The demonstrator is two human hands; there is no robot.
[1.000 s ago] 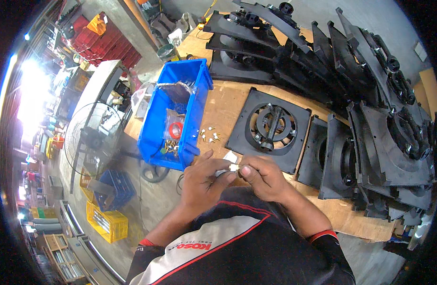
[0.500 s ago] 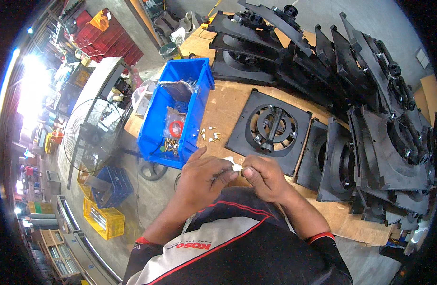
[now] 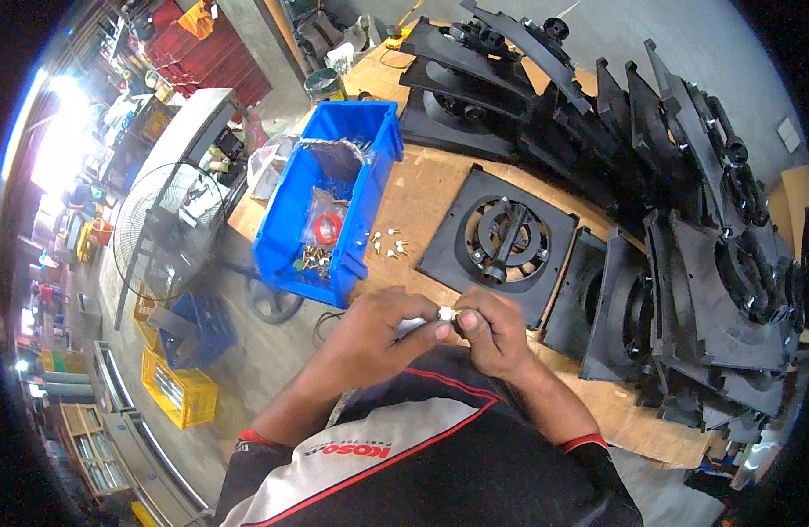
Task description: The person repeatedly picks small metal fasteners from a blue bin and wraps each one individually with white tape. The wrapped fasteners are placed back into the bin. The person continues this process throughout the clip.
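Note:
In front of my chest, both hands meet at a small white-ended fitting [image 3: 447,314]. My left hand [image 3: 378,332] pinches it between thumb and fingers from the left. From the right, my right hand [image 3: 492,329] grips its other end, thumb on top and fingers curled; that end is mostly hidden. Just beyond my hands, several small brass fittings with white ends [image 3: 390,244] lie loose on the wooden table [image 3: 413,193]. A square black plate with a round burner-like centre [image 3: 510,241] lies flat to the right of them.
A blue bin [image 3: 347,211] at the left table edge holds brass pieces [image 3: 313,260], a red ring [image 3: 328,230] and a divider. Stacked black plates [image 3: 729,272] crowd the right and far sides. A standing fan [image 3: 167,224] and yellow crate [image 3: 178,393] are off to the left.
My left hand has shifted its fingers around the fitting, with the index finger now more extended. Both hands still hold it. The view has tilted slightly.

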